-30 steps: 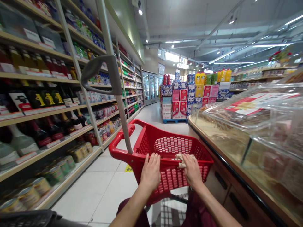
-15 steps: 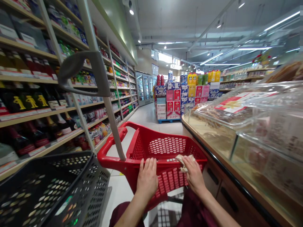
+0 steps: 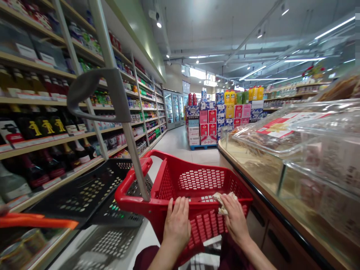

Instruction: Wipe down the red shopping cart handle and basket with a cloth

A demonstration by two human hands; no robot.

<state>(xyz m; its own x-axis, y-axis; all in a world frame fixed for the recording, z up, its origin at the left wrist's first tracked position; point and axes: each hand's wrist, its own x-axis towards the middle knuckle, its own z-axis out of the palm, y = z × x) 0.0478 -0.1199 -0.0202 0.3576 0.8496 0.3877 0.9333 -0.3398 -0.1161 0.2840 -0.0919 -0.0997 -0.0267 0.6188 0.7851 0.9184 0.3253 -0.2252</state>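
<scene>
- Right hand (image 3: 236,220): fingers closed over a crumpled, off-white cloth (image 3: 222,209), soft and creased, bunched on the cart's near rim.
- Left hand (image 3: 177,222): fingers extended, side by side, draped over the same rim; cannot tell whether the thumb clamps.
- Under both hands: red cart (image 3: 204,214), glossy moulded plastic, honeycomb-perforated far wall.
- Left of the grip: straight metal pole (image 3: 137,165) with a grey looped handle (image 3: 118,96); farther left, black basket (image 3: 84,193), round-holed.
- Right of the grip: clear-walled display counter (image 3: 264,187), smooth black edging.
</scene>
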